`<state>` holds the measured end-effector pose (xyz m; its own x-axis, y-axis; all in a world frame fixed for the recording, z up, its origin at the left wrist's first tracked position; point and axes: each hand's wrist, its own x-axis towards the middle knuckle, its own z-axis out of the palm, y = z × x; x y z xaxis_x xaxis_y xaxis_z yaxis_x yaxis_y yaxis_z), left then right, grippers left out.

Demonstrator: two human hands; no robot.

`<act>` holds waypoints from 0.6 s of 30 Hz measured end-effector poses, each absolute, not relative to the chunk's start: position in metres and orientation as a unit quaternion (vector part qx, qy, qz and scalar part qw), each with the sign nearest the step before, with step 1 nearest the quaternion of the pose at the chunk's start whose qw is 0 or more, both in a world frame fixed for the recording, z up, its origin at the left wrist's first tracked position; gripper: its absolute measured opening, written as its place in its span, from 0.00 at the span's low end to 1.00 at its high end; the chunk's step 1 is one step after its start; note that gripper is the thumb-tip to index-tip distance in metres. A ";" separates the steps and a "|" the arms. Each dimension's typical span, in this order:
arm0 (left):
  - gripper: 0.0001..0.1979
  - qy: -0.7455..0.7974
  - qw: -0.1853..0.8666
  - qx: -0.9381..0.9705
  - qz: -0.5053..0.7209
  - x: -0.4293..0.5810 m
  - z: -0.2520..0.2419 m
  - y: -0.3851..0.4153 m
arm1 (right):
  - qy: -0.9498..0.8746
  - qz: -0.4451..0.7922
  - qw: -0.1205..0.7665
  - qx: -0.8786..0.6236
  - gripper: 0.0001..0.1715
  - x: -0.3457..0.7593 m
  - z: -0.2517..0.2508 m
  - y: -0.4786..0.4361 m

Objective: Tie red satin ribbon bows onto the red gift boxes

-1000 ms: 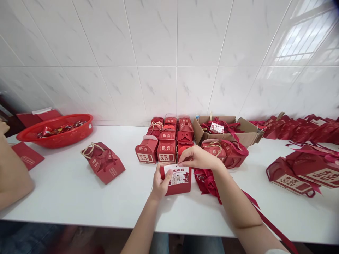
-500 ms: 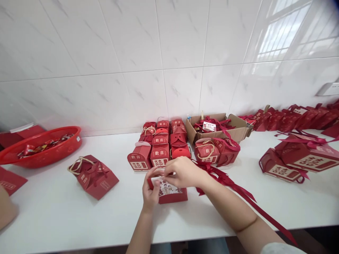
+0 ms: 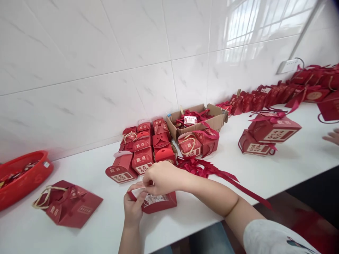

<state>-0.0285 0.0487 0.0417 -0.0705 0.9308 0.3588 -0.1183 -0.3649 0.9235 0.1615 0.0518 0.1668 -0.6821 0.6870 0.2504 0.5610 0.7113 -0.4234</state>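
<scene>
A small red gift box (image 3: pixel 169 203) with a white picture card on its side rests near the table's front edge. My left hand (image 3: pixel 133 205) is closed around its left end, thumb near a white flap. Over the box's top, my right hand (image 3: pixel 164 177) is closed in a pinch; what its fingertips hold is hidden. Just beyond my hands stand rows of red candy boxes (image 3: pixel 143 158) with gold lettering. Loose dark-red ribbons (image 3: pixel 197 166) lie right of them, one trailing under my right forearm toward the table edge.
A red basin (image 3: pixel 39 173) of wrapped sweets and a rope-handled red box (image 3: pixel 75 208) are at left. A cardboard carton (image 3: pixel 215 121) of ribbons stands by the wall. Stacked boxes (image 3: pixel 274 132) sit right, near another person's hand (image 3: pixel 333 137). More red boxes line the wall.
The view has turned right, so the table's things sit further left. Both my hands remain at the same box. Another person's hand now shows at the right edge.
</scene>
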 end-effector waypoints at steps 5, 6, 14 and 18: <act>0.15 0.391 0.422 0.538 0.616 -0.023 0.049 0.049 | -0.902 0.167 0.163 -0.362 0.11 0.171 0.174 0.052; 0.15 0.392 0.423 0.534 0.618 -0.022 0.050 0.050 | -0.902 0.161 0.162 -0.365 0.11 0.171 0.175 0.051; 0.20 0.404 0.442 0.489 0.634 -0.031 0.047 0.049 | -0.907 0.105 0.189 -0.360 0.08 0.151 0.168 0.034; 0.21 0.426 0.425 0.468 0.647 -0.036 0.039 0.052 | -0.910 0.100 0.202 -0.347 0.09 0.150 0.170 0.030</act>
